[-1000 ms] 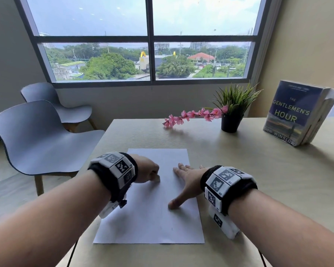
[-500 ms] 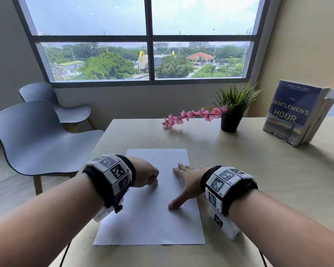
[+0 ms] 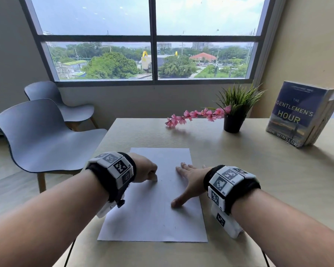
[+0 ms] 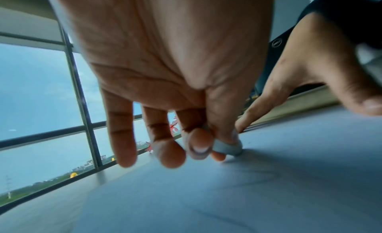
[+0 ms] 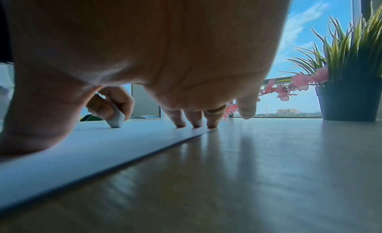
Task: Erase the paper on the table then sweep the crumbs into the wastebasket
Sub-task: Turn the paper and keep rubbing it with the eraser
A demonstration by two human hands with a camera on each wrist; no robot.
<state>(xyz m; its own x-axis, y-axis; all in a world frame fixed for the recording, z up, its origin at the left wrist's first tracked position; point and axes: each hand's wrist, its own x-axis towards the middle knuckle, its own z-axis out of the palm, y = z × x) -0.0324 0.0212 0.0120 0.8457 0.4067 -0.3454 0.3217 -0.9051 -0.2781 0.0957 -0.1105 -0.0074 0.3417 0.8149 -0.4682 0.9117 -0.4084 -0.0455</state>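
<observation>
A white sheet of paper [image 3: 154,212] lies flat on the light wooden table [image 3: 258,189], with faint pencil marks near its middle. My left hand [image 3: 145,170] pinches a small white eraser [image 3: 154,177] and presses its tip onto the sheet's upper left part; the eraser [image 4: 227,148] shows between thumb and forefinger in the left wrist view, and again as the eraser [image 5: 116,118] in the right wrist view. My right hand [image 3: 189,180] lies spread flat on the paper's right edge, fingers straight, holding it down. No wastebasket is in view.
A black pot with a green plant [image 3: 233,112] and a pink flower sprig [image 3: 193,115] stands at the table's back. A stack of books [image 3: 305,114] leans at the back right. Two grey chairs [image 3: 42,135] stand left of the table.
My left hand with the eraser has shifted a little back and forth on the paper's upper left. The right hand has stayed where it was.
</observation>
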